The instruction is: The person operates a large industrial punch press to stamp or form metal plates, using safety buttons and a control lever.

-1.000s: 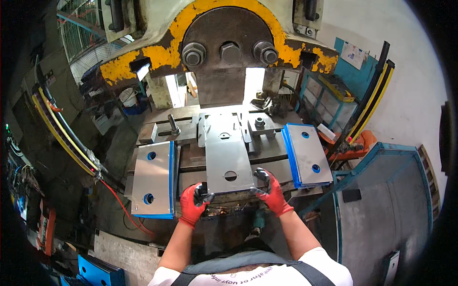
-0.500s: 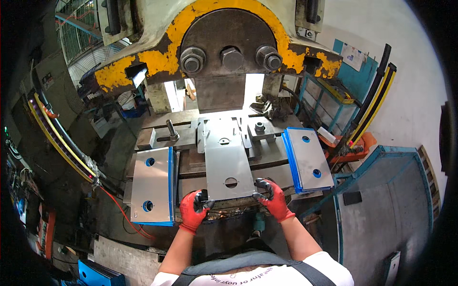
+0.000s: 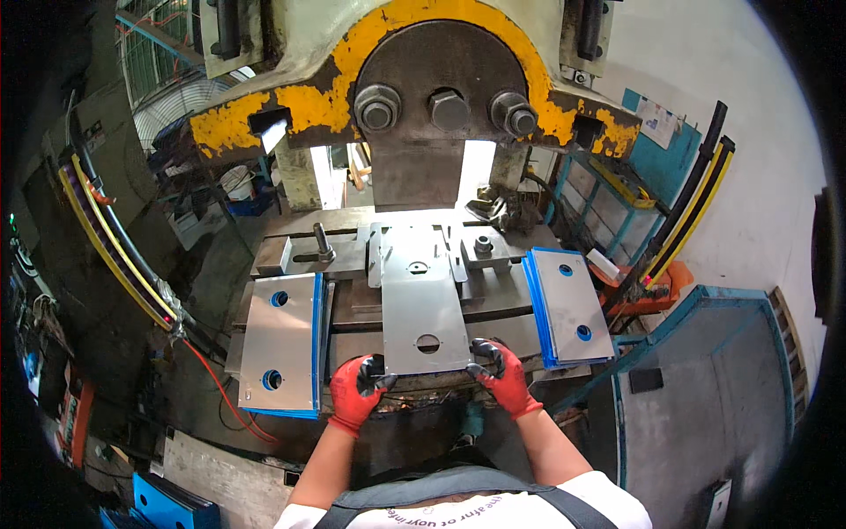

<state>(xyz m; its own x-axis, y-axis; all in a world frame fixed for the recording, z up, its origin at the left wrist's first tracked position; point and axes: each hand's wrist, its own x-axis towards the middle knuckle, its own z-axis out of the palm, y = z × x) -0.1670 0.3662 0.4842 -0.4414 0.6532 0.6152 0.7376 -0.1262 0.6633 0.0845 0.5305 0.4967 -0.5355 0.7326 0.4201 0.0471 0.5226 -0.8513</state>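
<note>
A flat grey sheet-metal plate with two round cut-outs lies lengthwise across the press bed, its far end under bright light between the die blocks. At its near left corner my left hand, in a red glove with black fingers, is closed with thumb and fingers on the edge. My right hand, gloved alike, pinches the near right corner. To the left is a stack of similar plates with blue undersides. Another such stack stands on the right.
Above the bed hangs the yellow-and-grey press ram with large bolts. An upright bolt rises left of the plate. Yellow-black bars flank the press. A blue-framed metal bin stands at right; more blue-backed plates lie at lower left.
The whole view has shifted slightly, with the press now a little further right and lower. Both hands stay at the plate's near corners, and the plate looks unmoved on the bed.
</note>
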